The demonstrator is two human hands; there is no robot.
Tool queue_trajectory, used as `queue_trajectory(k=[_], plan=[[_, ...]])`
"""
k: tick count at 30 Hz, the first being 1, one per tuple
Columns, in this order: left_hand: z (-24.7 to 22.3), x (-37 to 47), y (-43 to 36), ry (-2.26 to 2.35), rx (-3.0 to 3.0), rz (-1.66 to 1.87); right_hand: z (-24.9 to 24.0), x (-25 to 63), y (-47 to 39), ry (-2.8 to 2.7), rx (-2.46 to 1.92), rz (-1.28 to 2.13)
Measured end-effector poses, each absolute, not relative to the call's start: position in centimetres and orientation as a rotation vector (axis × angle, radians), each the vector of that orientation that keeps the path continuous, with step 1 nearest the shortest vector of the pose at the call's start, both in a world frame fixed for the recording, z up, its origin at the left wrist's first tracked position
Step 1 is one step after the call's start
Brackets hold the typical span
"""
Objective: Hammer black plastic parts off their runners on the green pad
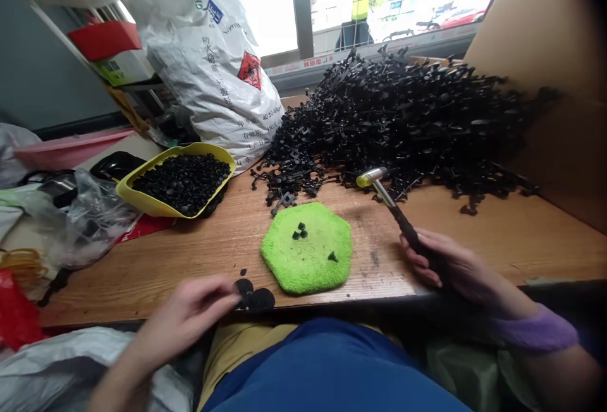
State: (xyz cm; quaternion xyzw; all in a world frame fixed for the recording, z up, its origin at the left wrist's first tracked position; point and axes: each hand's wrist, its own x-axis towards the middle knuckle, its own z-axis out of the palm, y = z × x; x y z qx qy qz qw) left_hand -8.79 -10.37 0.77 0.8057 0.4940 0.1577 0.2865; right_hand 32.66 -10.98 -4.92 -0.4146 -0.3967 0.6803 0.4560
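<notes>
My right hand (441, 263) grips the dark handle of a small hammer (393, 206). Its head is metal with a yellow striking face, raised over the table to the right of a green fuzzy hexagonal pad (306, 273). On the pad stand several small black plastic pieces (300, 234), and one more black piece (333, 256) lies tipped over near its right edge. My left hand (199, 308), slightly blurred, has thumb and fingers drawn together beside flat black discs (260, 299) at the table's front edge. Whatever is between those fingertips is hidden.
A large heap of black plastic parts (393, 121) covers the table's back right, against a cardboard panel (564, 52). At left stands a yellow container (126, 191) of small black pieces, with a white printed sack (218, 71) behind. Plastic bags (90, 216) lie further left.
</notes>
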Motion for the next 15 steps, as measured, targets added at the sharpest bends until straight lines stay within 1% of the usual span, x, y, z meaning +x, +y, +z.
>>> queue_trajectory(k=[3,6,9,15], plan=[[0.7,0.4,-7.7,1.176,2.231,0.594,-5.2,32.7,-11.2,-0.97,-1.02,1.665],[-0.9,6.0,-6.4,1.108,2.432,0.595,-5.5,32.8,-11.3,-0.953,-1.016,1.651],[-2.3,7.2,-5.8,1.15,2.508,0.571,-5.6,32.8,-11.3,-0.93,-1.005,1.657],[-2.6,3.9,-5.4,1.217,2.334,0.733,-5.3,32.5,-11.2,-0.919,-1.008,1.675]])
